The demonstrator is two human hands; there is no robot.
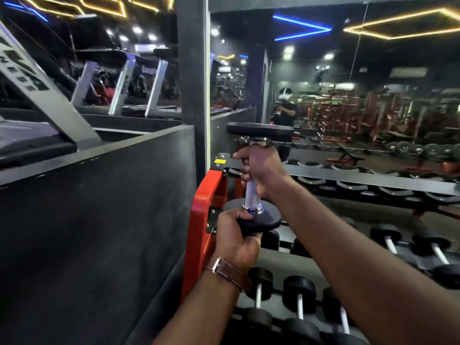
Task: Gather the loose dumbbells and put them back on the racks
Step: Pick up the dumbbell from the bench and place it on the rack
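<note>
Holding a dumbbell (256,175) upright over the rack (206,207), right hand (261,168) wrapping tight around the chrome handle, left hand (236,235) cupping the bottom plate from below. Hovering above rows of racked dumbbells (298,302), right beside the red end frame.

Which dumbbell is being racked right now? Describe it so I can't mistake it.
Find the red end post of the rack. Just right of it, the dumbbell is off the rack, held upright: right hand round its silver handle, left hand cupping the lower weight. The others lie flat in rows.
</note>
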